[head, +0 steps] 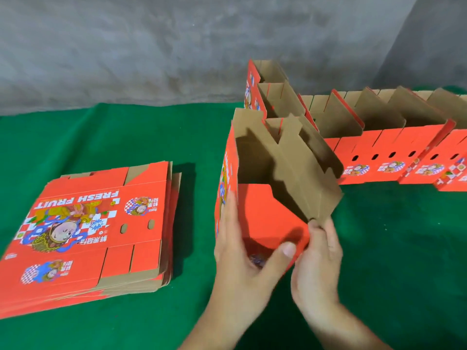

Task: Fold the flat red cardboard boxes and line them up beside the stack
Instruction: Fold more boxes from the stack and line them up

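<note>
Just right of the stack of flat boxes (96, 231), which lies on the green cloth (75, 137), a half-folded red box (273, 193) stands upright with its brown flaps raised. Left hand (240, 251) holds the box's near red panel, straight fingers flat against its left side and the thumb pressed on the panel's front, while the right hand (319, 263) pinches the panel's right corner between curled fingers. Beyond the box, further from the stack, folded boxes (394, 147) stand in a row toward the right, near the grey wall (151, 46).
</note>
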`<action>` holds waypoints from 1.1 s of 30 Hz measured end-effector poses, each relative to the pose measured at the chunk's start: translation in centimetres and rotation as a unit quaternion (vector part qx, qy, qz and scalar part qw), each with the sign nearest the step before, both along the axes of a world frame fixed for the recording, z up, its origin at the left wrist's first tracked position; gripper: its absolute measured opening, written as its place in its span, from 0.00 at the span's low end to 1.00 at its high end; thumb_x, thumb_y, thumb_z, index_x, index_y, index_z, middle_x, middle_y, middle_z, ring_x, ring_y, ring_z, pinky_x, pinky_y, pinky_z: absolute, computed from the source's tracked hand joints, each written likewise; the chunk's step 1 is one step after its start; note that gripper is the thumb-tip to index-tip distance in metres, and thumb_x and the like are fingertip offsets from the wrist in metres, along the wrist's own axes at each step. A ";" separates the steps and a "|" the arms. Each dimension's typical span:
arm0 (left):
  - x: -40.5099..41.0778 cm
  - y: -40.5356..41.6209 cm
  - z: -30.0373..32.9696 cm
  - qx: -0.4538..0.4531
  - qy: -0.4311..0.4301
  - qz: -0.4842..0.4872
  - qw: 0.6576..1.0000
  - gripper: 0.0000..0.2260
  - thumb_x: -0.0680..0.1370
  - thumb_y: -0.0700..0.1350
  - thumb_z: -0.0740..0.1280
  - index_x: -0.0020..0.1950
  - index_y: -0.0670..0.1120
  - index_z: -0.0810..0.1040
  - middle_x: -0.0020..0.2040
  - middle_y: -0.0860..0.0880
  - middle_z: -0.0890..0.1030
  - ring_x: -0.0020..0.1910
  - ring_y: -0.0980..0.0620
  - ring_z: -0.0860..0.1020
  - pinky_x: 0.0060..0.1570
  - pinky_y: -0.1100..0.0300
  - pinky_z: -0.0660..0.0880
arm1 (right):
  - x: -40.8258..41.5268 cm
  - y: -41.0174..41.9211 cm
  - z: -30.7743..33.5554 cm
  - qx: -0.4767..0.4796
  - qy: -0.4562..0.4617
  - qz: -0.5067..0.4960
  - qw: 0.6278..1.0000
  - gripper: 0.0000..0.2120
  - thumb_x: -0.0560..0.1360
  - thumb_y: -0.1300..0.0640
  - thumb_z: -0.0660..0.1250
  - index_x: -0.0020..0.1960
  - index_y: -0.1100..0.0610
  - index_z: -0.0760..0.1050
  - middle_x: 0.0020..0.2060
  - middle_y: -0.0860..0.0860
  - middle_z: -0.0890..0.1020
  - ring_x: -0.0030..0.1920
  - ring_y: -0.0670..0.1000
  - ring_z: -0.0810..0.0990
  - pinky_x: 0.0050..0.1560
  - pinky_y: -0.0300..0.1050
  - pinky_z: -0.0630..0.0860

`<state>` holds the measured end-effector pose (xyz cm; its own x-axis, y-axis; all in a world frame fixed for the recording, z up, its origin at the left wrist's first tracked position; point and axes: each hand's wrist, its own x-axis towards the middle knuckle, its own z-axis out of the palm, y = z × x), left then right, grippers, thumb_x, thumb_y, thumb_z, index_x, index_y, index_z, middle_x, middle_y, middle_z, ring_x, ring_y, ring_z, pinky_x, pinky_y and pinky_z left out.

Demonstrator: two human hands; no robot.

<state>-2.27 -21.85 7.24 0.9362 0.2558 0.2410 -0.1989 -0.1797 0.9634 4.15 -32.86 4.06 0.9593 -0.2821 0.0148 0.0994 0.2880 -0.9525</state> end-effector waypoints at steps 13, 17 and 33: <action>1.9 11.3 -5.0 -0.256 0.030 0.180 0.949 0.07 0.86 0.43 0.64 0.58 0.49 0.81 0.61 0.34 0.83 0.55 0.44 0.80 0.61 0.43 0.75 | -6.7 -1.3 -2.1 -0.232 -0.131 0.287 0.920 0.47 0.72 0.42 0.70 0.83 0.41 0.48 0.74 0.46 0.60 0.66 0.53 0.74 0.66 0.46 0.73; 2.5 14.1 -4.6 -0.226 0.053 0.068 0.970 0.09 0.83 0.46 0.65 0.59 0.48 0.83 0.51 0.47 0.88 0.45 0.53 0.85 0.46 0.61 0.82 | -0.7 -4.3 -0.9 -0.270 -0.091 0.136 0.949 0.44 0.69 0.42 0.69 0.80 0.38 0.52 0.73 0.50 0.60 0.75 0.54 0.66 0.74 0.53 0.68; 7.2 12.6 -5.2 0.138 0.016 0.056 0.989 0.31 0.75 0.63 0.75 0.76 0.64 0.66 0.68 0.62 0.74 0.60 0.63 0.79 0.61 0.65 0.76 | 3.5 -10.8 -4.5 -0.386 -0.195 0.157 0.888 0.25 0.72 0.53 0.71 0.69 0.49 0.75 0.78 0.47 0.55 0.81 0.61 0.54 0.66 0.31 0.70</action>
